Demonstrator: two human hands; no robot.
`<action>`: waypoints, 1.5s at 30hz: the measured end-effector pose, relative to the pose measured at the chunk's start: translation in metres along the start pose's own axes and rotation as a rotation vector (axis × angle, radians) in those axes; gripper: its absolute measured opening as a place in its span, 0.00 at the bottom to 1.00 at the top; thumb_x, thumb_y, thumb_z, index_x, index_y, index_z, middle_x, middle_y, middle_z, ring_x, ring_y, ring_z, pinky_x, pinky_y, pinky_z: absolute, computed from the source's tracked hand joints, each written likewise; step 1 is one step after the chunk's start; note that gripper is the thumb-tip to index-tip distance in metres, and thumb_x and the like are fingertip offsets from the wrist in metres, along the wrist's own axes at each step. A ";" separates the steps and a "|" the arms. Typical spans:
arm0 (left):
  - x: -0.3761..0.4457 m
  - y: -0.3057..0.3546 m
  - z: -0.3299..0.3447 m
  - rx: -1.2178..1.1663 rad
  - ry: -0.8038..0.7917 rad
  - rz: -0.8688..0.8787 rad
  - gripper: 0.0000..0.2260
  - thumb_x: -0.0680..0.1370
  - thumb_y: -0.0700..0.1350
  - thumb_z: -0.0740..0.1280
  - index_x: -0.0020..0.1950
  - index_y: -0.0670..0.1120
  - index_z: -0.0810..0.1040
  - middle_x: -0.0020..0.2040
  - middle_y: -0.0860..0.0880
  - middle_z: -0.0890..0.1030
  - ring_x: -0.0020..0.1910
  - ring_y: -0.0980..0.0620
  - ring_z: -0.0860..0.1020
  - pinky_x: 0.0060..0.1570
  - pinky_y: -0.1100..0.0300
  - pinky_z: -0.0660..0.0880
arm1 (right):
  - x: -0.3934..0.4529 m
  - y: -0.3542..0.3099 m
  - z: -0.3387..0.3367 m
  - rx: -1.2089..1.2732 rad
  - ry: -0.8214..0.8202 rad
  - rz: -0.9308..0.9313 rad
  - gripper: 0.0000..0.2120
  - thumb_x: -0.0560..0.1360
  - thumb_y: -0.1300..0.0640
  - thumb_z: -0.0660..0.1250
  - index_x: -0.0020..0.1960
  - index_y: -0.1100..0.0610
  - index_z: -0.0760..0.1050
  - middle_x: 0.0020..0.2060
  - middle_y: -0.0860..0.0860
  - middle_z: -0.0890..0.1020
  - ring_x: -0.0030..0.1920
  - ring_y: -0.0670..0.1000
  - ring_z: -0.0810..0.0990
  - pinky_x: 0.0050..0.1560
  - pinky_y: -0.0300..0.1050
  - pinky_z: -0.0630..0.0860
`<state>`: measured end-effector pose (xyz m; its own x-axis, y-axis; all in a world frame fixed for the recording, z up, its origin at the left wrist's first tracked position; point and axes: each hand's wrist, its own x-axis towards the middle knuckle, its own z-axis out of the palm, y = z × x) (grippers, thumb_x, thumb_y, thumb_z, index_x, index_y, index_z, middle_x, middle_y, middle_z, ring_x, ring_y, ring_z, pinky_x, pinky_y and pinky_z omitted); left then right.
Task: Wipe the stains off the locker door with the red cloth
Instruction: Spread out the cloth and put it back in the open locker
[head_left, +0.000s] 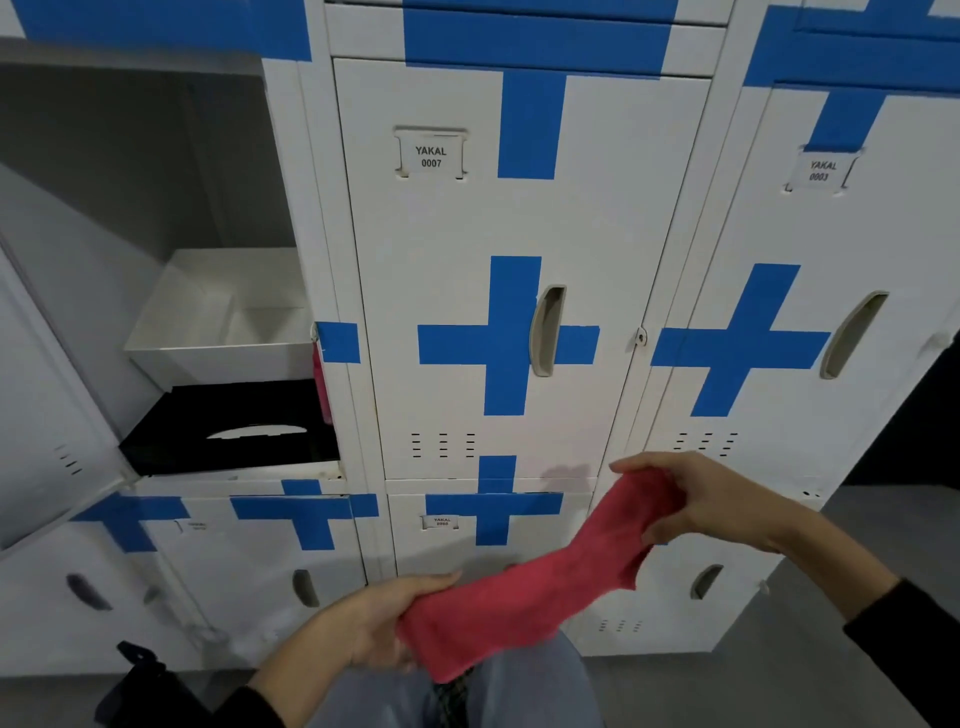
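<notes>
The soft red cloth (524, 582) is stretched out in the air between both hands, low down in front of the lockers. It isn't touching any door yet. The left hand (374, 623) has its fingers curled round the near, lower end. The right hand (701, 499) pinches the far, upper end, thumb on top.

The white metal locker door w/ the "YAKAL 0007" label (519, 223) is right ahead and shut. It has blue tape crosses (511, 338) stuck on it & a long grey handle slot (545, 332). I can't see clear stains on it from here; there may be faint marks near the little vent slits (442, 445), but it's too blurry to tell.

What could go wrong:
- The cloth is long & floppy now. If it isn't bunched into a pad first, prob. a loose end will flap and wipe nothing.
- Rubbing hard over the tape edges could peel a corner up or roll it.
- The cloth could snag in the handle slot or on the label holder (431, 153).
- One hand letting go too soon could drop the cloth on the grey floor (779, 691) and get it dirty.
- The open locker door on the left (47, 415) sticks out; an elbow could bump it.
</notes>
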<state>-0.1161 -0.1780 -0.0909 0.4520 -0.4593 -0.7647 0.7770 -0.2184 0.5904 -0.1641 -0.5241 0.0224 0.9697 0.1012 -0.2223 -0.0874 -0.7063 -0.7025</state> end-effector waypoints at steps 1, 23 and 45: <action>-0.003 0.002 0.003 -0.022 0.008 0.032 0.17 0.67 0.51 0.75 0.50 0.43 0.81 0.42 0.42 0.83 0.42 0.45 0.80 0.53 0.52 0.76 | 0.000 0.003 0.003 -0.024 0.001 0.002 0.32 0.64 0.57 0.81 0.62 0.38 0.74 0.60 0.44 0.74 0.60 0.48 0.74 0.58 0.48 0.79; -0.114 0.093 0.012 0.021 0.629 1.205 0.06 0.77 0.51 0.63 0.44 0.53 0.79 0.44 0.56 0.79 0.51 0.52 0.74 0.54 0.55 0.70 | 0.015 -0.023 -0.021 0.198 0.411 -0.198 0.08 0.70 0.52 0.72 0.47 0.53 0.83 0.44 0.45 0.82 0.49 0.45 0.80 0.44 0.34 0.78; -0.172 0.057 -0.070 0.033 0.817 1.132 0.05 0.74 0.45 0.68 0.42 0.48 0.84 0.43 0.46 0.85 0.49 0.45 0.81 0.57 0.51 0.74 | 0.079 -0.081 0.081 0.481 0.510 -0.322 0.17 0.77 0.48 0.65 0.44 0.62 0.81 0.38 0.57 0.83 0.43 0.56 0.83 0.47 0.48 0.83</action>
<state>-0.1186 -0.0510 0.0557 0.9533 0.2253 0.2009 -0.1835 -0.0959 0.9783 -0.0991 -0.4025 0.0070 0.9390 -0.1680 0.3000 0.2405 -0.3025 -0.9223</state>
